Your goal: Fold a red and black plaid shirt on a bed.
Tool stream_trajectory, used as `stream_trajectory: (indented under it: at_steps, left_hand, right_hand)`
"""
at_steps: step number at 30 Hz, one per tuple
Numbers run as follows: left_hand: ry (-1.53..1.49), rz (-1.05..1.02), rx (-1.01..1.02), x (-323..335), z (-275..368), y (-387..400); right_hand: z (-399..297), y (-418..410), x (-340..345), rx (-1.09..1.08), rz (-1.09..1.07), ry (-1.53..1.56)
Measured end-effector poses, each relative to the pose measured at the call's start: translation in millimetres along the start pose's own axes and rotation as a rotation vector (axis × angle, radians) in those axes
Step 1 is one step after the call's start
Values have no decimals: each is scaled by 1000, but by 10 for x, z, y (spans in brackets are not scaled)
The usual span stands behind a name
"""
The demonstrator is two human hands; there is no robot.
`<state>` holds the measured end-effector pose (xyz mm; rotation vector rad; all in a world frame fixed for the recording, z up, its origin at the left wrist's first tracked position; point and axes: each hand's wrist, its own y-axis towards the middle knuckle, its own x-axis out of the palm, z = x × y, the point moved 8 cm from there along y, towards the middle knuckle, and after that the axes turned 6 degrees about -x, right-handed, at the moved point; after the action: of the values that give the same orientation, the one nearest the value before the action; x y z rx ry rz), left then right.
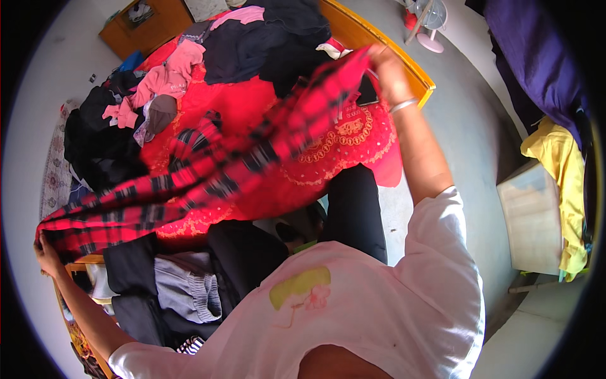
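A red and black plaid garment (236, 166) is stretched diagonally between my two hands, above a red patterned bedspread (251, 104). My left hand (47, 258) grips one end of it at the far left. At the upper right, my right hand (389, 76) holds the other end; a silver bangle (403, 105) circles that wrist. The cloth sags in folds and is partly blurred. Part of a dark flat object (368, 92) shows on the bed just below my right hand; I cannot tell what it is.
Dark clothes (241, 47), a pink sweatshirt (163, 78) and a black pile (102, 142) lie on the bed. Folded grey trousers (184, 284) sit beside my leg. The wooden bed edge (378, 42), a pink-based fan (430, 40) and a yellow cloth (561, 175) over a pale box (530, 213) stand to the right.
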<state>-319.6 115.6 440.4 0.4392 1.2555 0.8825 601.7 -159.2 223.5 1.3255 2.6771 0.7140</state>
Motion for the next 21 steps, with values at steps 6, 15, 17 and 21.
stream_trajectory:
  at_steps: [6, 15, 17, 21]
  left_hand:
    - [-424, -2, -210, -370, -545, -54]
    - [-469, -121, -207, -99, -1029, -1118]
    - [-429, -118, -144, -8, -1160, -1297]
    - [-340, -60, -197, 44, -1414, -1633]
  right_hand:
    - [-1439, 156, -1042, -312, 231, 527]
    - [-1465, -2125, -2321, -27, 376, 496]
    - [-1502, -2251, -2241, -4, 621, 375]
    - [-1397, -1958, -1653, 70, 451, -47]
